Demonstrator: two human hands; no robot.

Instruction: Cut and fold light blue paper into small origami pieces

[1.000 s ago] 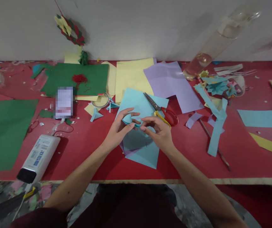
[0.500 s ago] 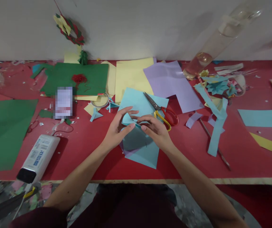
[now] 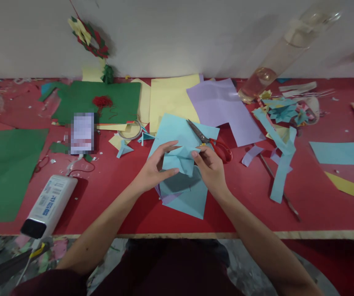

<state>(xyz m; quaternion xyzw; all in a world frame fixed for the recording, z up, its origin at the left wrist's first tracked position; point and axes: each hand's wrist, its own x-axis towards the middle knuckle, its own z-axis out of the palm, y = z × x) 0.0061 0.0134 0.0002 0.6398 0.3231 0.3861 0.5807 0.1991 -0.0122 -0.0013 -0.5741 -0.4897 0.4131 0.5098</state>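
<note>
A small creased piece of light blue paper (image 3: 180, 161) is held up between my two hands, above larger blue sheets (image 3: 192, 197). My left hand (image 3: 158, 166) has its thumb and fingers around the paper's left side. My right hand (image 3: 209, 166) pinches its upper right corner between thumb and fingers. Scissors (image 3: 220, 150) with a red handle loop lie just beyond my right hand, partly hidden by it. Two small folded blue pieces (image 3: 124, 149) rest left of my left hand, beside a roll of tape (image 3: 130, 130).
Yellow paper (image 3: 172, 98) and purple paper (image 3: 223, 107) lie behind. A clear bottle (image 3: 266, 74) leans at the back right, near blue strips (image 3: 283, 168) and a thin stick (image 3: 266, 168). At left are a phone (image 3: 82, 133), a white power bank (image 3: 52, 203) and green sheets (image 3: 10, 172).
The small blue paper has been opened out and turned, so more of its creased face shows. My right hand has shifted to its upper right corner and now covers the yellow scissor handle.
</note>
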